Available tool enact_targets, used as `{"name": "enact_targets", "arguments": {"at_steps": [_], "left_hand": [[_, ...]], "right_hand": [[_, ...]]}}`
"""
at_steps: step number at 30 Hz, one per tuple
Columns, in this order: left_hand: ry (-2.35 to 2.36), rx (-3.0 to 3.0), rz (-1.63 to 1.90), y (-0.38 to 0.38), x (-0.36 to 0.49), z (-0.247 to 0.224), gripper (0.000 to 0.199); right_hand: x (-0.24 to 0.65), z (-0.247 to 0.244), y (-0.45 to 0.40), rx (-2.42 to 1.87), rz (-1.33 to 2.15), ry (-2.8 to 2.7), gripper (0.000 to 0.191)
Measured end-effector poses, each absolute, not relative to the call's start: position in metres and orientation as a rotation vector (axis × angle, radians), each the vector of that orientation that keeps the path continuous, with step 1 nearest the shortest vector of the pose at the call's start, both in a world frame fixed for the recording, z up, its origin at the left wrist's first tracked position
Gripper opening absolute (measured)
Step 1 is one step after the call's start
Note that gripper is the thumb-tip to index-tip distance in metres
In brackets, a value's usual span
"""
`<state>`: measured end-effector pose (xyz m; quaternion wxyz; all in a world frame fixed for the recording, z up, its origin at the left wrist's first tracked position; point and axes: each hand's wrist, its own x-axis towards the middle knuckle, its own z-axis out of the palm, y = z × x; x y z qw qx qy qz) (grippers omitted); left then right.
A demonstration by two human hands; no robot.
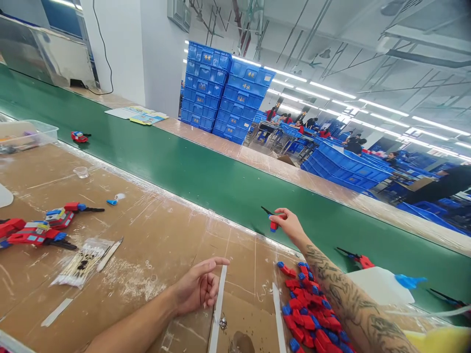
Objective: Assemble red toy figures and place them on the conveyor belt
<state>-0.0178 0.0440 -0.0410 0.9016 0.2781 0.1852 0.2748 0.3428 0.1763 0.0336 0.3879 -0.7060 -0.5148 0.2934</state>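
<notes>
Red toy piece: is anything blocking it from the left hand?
Nothing visible does. Only a flat white strip lies on the cardboard between the red piece in the right hand and the left hand.

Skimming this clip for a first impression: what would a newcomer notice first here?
The tall stacks of blue plastic crates stand out first, beyond the green conveyor belt crossing the view. Nearer, at lower right, a heap of red and blue plastic parts lies on the cardboard-covered bench, and a tattooed right hand holds a small red-and-blue part.
</notes>
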Motion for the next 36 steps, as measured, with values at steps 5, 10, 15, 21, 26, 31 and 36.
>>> {"name": "enact_targets", "arguments": {"at_steps": [5,10,15,21,26,31,36], "left_hand": [[0.388,0.569,0.583,0.045,-0.017,-0.042,0.073],[0.383,0.571,0.58,0.044,-0.015,-0.043,0.068],[0.399,0.6,0.575,0.043,-0.015,-0.043,0.065],[0.415,0.635,0.583,0.044,-0.017,-0.04,0.063],[0.428,0.666,0.581,0.045,-0.016,-0.04,0.065],[0.427,0.698,0.62,0.047,-0.02,-0.044,0.059],[0.411,0.69,0.637,0.049,-0.023,-0.043,0.053]], "right_hand": [[0.356,0.004,0.193,-1.928,0.453,-1.666,0.039],[0.368,-0.014,0.196,-1.996,0.346,-1.844,0.054],[0.385,-0.001,0.195,-2.124,0.323,-1.98,0.063],[0.384,0.042,0.152,-2.267,0.358,-2.261,0.028],[0.358,0.028,0.096,-2.311,0.593,-2.465,0.023],[0.342,0.027,0.08,-2.181,0.623,-2.296,0.026],[0.336,0.059,0.046,-1.874,0.956,-1.986,0.042]]}}
